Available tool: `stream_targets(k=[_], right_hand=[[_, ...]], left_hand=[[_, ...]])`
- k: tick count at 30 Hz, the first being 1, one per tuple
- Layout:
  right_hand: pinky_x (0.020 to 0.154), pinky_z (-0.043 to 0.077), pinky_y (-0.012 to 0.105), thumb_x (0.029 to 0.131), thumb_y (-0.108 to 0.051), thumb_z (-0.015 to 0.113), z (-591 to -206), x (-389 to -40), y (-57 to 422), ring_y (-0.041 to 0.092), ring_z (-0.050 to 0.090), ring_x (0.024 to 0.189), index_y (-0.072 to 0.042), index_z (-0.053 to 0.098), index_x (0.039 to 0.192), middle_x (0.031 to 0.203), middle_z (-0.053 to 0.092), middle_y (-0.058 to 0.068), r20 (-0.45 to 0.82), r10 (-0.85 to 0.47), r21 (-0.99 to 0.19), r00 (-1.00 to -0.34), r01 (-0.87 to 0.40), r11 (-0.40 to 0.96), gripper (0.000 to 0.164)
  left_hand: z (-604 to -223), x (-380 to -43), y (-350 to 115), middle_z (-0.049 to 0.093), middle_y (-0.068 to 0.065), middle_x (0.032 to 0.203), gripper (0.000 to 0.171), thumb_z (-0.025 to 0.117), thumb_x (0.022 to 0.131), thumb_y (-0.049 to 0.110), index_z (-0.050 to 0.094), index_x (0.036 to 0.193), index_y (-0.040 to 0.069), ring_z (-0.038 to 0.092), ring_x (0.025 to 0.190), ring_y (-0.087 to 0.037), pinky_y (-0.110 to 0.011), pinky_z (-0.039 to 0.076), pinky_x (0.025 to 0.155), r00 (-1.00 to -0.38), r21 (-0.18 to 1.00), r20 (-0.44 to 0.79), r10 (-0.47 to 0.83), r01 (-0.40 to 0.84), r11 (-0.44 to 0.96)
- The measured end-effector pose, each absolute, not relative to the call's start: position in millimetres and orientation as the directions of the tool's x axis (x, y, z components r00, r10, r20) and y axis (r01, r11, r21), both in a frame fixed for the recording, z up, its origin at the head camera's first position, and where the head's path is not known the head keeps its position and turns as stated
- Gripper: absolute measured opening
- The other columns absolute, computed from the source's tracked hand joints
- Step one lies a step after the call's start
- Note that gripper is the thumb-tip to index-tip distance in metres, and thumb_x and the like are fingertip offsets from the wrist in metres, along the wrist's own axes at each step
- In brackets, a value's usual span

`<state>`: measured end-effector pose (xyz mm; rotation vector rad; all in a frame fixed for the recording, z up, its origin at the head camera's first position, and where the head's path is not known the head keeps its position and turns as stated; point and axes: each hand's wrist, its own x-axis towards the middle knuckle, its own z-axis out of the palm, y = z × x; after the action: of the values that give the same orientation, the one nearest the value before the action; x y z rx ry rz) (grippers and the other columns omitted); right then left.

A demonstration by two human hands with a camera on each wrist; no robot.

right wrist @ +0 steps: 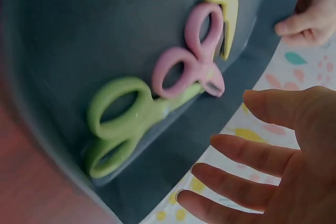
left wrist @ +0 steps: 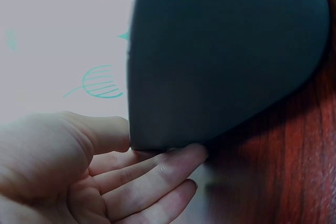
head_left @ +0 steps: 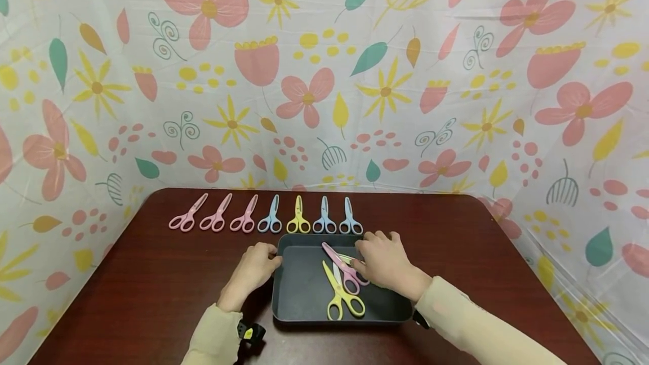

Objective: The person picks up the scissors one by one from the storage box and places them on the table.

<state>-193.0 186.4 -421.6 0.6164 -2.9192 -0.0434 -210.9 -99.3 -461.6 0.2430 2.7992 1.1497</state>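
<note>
A dark grey rectangular tray (head_left: 299,292) lies on the table in front of me. At its left wall my left hand (head_left: 253,269) pinches the edge, thumb on the rim and fingers against the outside, as the left wrist view shows. Over the far right part of the tray, my right hand (head_left: 385,258) hovers with fingers spread and nothing held. Inside lie yellow scissors (head_left: 338,292), pink scissors (head_left: 345,268) and green scissors (right wrist: 149,119). The pink pair overlaps the green one, which my right hand partly hides in the head view.
Behind the tray stretches a row of scissors: three pink pairs (head_left: 213,221) at the left, then light blue pairs (head_left: 270,221) with a yellow pair (head_left: 298,221) among them. A flowered curtain (head_left: 304,100) closes off the dark red table (head_left: 177,286) at the back.
</note>
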Motion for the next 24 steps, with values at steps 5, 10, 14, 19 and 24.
stream_targets(k=[5, 10, 14, 19, 24], right_hand=[[0.08, 0.041, 0.058, 0.084, -0.039, 0.073, -423.5, -177.0, 184.9, 0.021, 0.052, 0.078, -0.026, 0.062, 0.063, 0.076, 0.052, -0.005, 0.15, -0.449, 0.056, -0.881, -0.446, 0.893, 0.027], [0.083, 0.04, 0.061, 0.085, -0.041, 0.07, -426.7, -161.4, 180.7, 0.022, 0.053, 0.08, -0.029, 0.053, 0.054, 0.077, 0.053, -0.006, 0.158, -0.498, 0.047, -0.852, -0.498, 0.866, 0.037], [0.082, 0.041, 0.059, 0.085, -0.044, 0.07, -429.5, -151.2, 175.6, 0.021, 0.053, 0.082, -0.03, 0.052, 0.054, 0.079, 0.054, -0.005, 0.13, -0.523, 0.05, -0.842, -0.521, 0.852, 0.039], [0.073, 0.041, 0.054, 0.083, -0.048, 0.07, -432.8, -144.0, 170.5, 0.02, 0.049, 0.078, -0.026, 0.056, 0.056, 0.078, 0.052, -0.003, 0.105, -0.536, 0.064, -0.837, -0.532, 0.844, 0.038], [0.07, 0.039, 0.052, 0.083, -0.054, 0.067, -438.1, -141.2, 166.3, 0.019, 0.047, 0.075, -0.025, 0.049, 0.052, 0.073, 0.047, -0.004, 0.074, -0.517, 0.083, -0.853, -0.512, 0.855, 0.046]], left_hand=[[-459.2, -210.2, -99.9, 0.069, -0.007, 0.085, 0.022, 0.065, 0.092, 0.009, 0.07, 0.108, -0.005, 0.06, 0.063, -0.014, -0.032, 0.048, 0.057, -0.982, 0.705, -0.041, 0.186, 0.104, 0.702], [-457.5, -210.9, -99.9, 0.069, -0.01, 0.089, 0.025, 0.065, 0.092, 0.009, 0.068, 0.111, -0.007, 0.061, 0.064, -0.014, -0.033, 0.049, 0.059, -0.982, 0.704, -0.038, 0.183, 0.104, 0.702], [-457.3, -210.4, -98.8, 0.069, -0.008, 0.086, 0.024, 0.064, 0.092, 0.009, 0.069, 0.11, -0.007, 0.06, 0.063, -0.013, -0.032, 0.048, 0.057, -0.983, 0.706, -0.04, 0.182, 0.101, 0.701], [-457.7, -209.8, -98.0, 0.068, -0.005, 0.08, 0.021, 0.064, 0.092, 0.008, 0.07, 0.107, -0.005, 0.059, 0.061, -0.013, -0.031, 0.046, 0.055, -0.983, 0.708, -0.036, 0.182, 0.104, 0.699], [-459.8, -209.5, -97.5, 0.067, -0.004, 0.079, 0.021, 0.064, 0.092, 0.008, 0.07, 0.107, -0.005, 0.058, 0.06, -0.013, -0.031, 0.046, 0.054, -0.982, 0.704, -0.038, 0.183, 0.103, 0.702]])
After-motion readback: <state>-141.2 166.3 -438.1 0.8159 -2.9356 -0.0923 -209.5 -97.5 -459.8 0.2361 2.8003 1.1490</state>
